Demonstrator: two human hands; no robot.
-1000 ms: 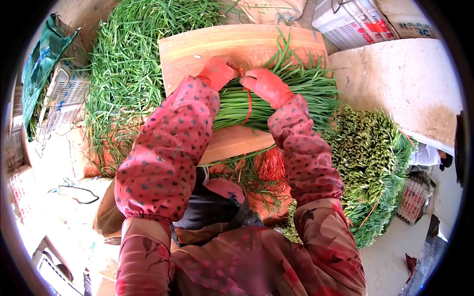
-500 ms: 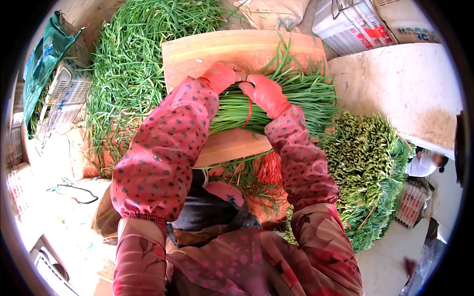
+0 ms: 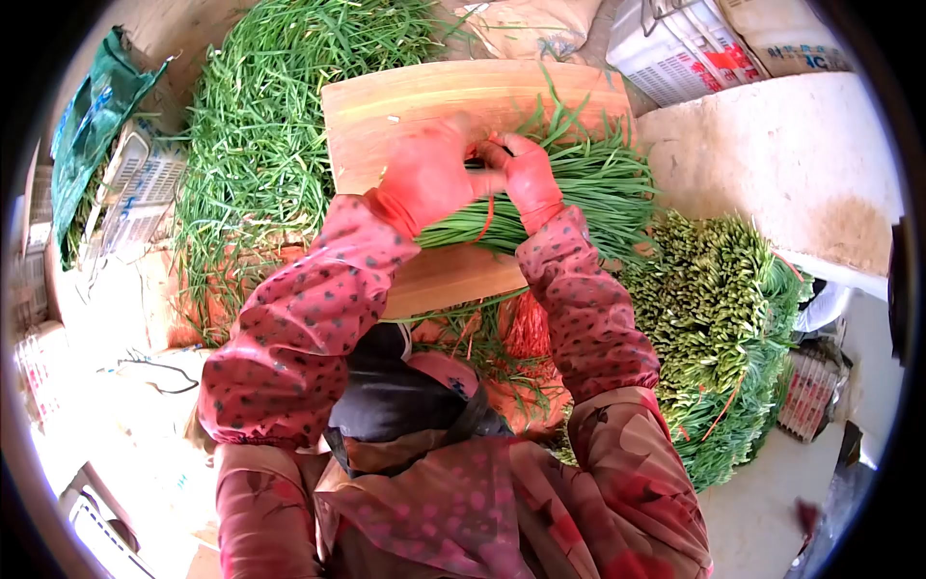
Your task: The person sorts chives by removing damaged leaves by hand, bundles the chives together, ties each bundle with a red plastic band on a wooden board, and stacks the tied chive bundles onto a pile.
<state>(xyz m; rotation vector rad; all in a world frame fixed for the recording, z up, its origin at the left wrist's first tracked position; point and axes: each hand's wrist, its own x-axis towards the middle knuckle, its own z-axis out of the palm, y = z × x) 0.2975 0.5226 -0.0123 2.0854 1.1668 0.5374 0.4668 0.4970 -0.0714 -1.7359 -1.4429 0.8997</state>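
Note:
A bunch of green chives (image 3: 598, 198) lies across a wooden board (image 3: 386, 106), with a red tie (image 3: 487, 220) round it. My left hand (image 3: 429, 169), in a red rubber glove, is over the near end of the bunch, its fingertips slightly blurred. Close against it, my right hand (image 3: 531, 179), gloved alike, has thumb and fingers pinched together at the top of the tie. Both hands appear closed on the tie's ends, though the fingers partly hide them.
Loose chives (image 3: 256, 145) are heaped left of the board. Tied bunches (image 3: 704, 309) are stacked at the right, cut ends up. Red tie strands (image 3: 526, 333) hang below the board. White crates (image 3: 680, 53) stand at the back right, and a person (image 3: 825, 307) is partly visible at far right.
My left hand has turned and shifted down and left, its back now facing me, with the forearm lower. My right hand stays near the tie, its fingers raised a little.

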